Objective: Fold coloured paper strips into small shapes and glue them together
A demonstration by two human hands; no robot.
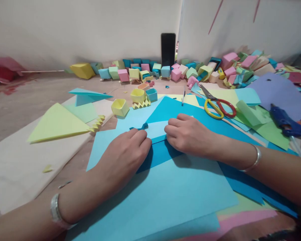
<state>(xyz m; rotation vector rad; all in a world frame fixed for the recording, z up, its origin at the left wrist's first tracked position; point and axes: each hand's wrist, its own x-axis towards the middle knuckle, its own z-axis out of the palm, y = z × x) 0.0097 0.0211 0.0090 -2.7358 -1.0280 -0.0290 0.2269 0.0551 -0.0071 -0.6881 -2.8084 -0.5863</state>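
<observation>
Between my two hands lies a folded light blue strip of paper, its near edge raised off the sheets below. My left hand has its fingers curled on the strip's left end. At the other end, my right hand is closed with the fingertips pressed on the paper. The fingers cover both ends of the strip. A small twisted dark blue paper piece sits just beyond my left fingers. Underneath are a large light blue sheet and a darker blue sheet.
Scissors with red and yellow handles lie to the right, near a blue glue gun. Yellow paper cups and a folded yellow sheet are at the left. Paper cubes line the wall, where a phone leans.
</observation>
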